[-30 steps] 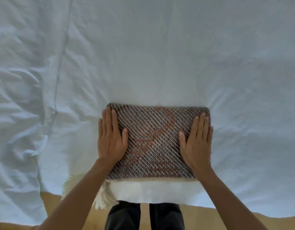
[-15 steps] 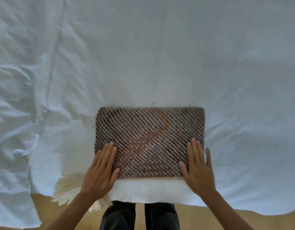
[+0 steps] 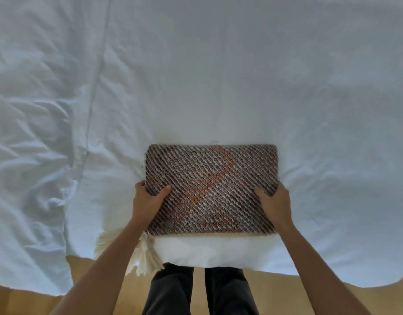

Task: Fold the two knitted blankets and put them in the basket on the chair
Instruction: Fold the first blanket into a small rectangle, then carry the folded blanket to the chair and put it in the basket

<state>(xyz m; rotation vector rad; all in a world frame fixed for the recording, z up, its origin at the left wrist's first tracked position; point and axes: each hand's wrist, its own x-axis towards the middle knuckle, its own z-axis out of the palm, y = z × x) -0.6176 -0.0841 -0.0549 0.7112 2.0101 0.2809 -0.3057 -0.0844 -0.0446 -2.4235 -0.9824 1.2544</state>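
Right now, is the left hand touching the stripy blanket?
Touching. The head view shows the left hand gripping the left edge of the stripy blanket, thumb on top.

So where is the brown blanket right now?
Head view, lower centre: the brown blanket lies on the white blanket at the near edge of the bed, held at each side by the left hand and right hand.

Folded blanket (image 3: 210,189) on bed sheet (image 3: 218,76)

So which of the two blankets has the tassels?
The cream blanket at the bottom, tassels hanging off its left corner. The brown patterned blanket stacked on it shows none.
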